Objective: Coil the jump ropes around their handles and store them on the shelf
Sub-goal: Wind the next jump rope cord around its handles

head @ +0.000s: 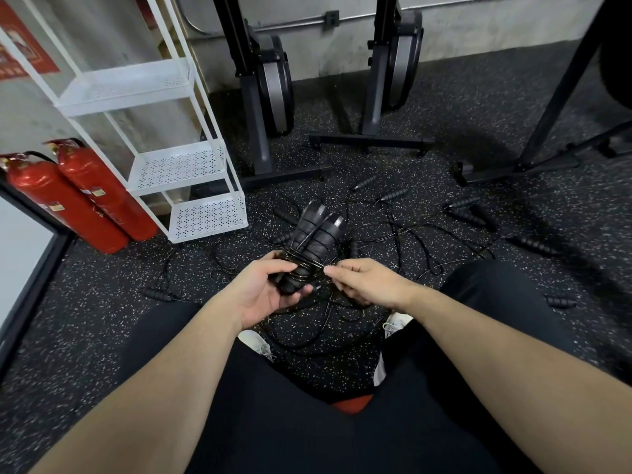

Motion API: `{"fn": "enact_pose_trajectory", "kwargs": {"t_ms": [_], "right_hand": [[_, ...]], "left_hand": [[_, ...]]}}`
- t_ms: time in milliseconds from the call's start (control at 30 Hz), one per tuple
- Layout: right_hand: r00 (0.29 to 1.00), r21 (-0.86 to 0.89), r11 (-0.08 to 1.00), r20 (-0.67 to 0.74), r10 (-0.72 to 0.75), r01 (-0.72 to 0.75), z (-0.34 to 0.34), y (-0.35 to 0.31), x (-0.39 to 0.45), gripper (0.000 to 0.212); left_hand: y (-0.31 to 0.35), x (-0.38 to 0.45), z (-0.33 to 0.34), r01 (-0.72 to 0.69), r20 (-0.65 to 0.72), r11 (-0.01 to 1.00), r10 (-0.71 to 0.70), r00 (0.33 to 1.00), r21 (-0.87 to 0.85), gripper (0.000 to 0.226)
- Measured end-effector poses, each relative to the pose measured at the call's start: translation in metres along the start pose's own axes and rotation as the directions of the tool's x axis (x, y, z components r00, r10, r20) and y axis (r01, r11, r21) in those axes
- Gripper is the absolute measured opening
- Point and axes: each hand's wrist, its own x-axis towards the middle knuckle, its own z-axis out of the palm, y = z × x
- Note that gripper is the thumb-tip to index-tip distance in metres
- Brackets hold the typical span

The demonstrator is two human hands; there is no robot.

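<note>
Coiling is under way; the left hand grips a pair of black handles held together above the floor, cord turns already round them; the right hand pinches the thin cord beside them; next, I judge, another taut wrap, then the white shelf, whose tiers hold no rope yet.

Left hand gripping paired black jump rope handles, right hand pinching the thin cord wound around them, loose ropes on speckled floor, white shelf left.
</note>
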Motion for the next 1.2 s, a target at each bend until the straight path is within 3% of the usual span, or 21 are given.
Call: {"fn": "enact_pose_trajectory", "kwargs": {"t_ms": [100, 367, 533, 600, 733, 833, 967, 1033, 1133, 1200], "right_hand": [[0.999, -0.017, 0.999, -0.039, -0.028, 0.027, -0.002, -0.001, 0.001, 0.042], [0.99, 0.062, 0.992, 0.075, -0.118, 0.114, -0.014, -0.002, -0.001, 0.026], [0.998, -0.01, 0.998, 0.026, -0.057, 0.057, -0.015, -0.002, -0.003, 0.037], [0.997, -0.019, 0.998, 0.031, -0.065, 0.066, -0.017, -0.002, -0.003, 0.036], [0.993, -0.001, 0.997, 0.086, -0.081, 0.082, -0.024, -0.002, -0.001, 0.024], [0.999, -0.082, 0.997, 0.03, 0.009, -0.007, -0.026, 0.002, -0.002, 0.035], [0.993, -0.135, 0.988, -0.103, 0.063, -0.077, -0.023, 0.007, 0.001, 0.048], [0.988, -0.121, 0.988, -0.133, 0.081, -0.098, -0.024, 0.007, 0.003, 0.04], [0.986, -0.246, 0.964, -0.151, 0.069, -0.105, -0.027, 0.013, 0.007, 0.003], [0.975, -0.334, 0.931, -0.206, 0.084, -0.15, -0.028, 0.014, 0.008, 0.017]], "left_hand": [[0.002, -0.001, -0.001, -0.024, 0.03, 0.999, 0.025, 0.999, -0.04, 0.029], [0.007, -0.001, -0.001, -0.046, -0.109, 0.987, 0.029, 0.994, -0.153, 0.018], [0.007, -0.001, -0.004, -0.025, -0.104, 0.974, 0.002, 0.995, -0.223, 0.019], [0.007, -0.001, -0.004, -0.012, -0.11, 0.97, -0.015, 0.994, -0.241, 0.01], [0.009, 0.0, -0.008, 0.042, -0.053, 0.955, -0.061, 0.997, -0.294, 0.026], [0.007, 0.001, -0.012, 0.106, 0.014, 0.971, -0.106, 0.994, -0.215, 0.043], [0.004, -0.002, -0.004, 0.158, -0.045, 0.987, -0.159, 0.986, -0.031, 0.017], [0.002, -0.003, -0.003, 0.173, -0.042, 0.983, -0.17, 0.984, 0.057, 0.014], [0.0, -0.002, -0.004, 0.182, 0.026, 0.963, -0.19, 0.981, 0.197, 0.022], [-0.003, -0.001, -0.002, 0.161, 0.052, 0.932, -0.188, 0.981, 0.324, 0.038]]}}
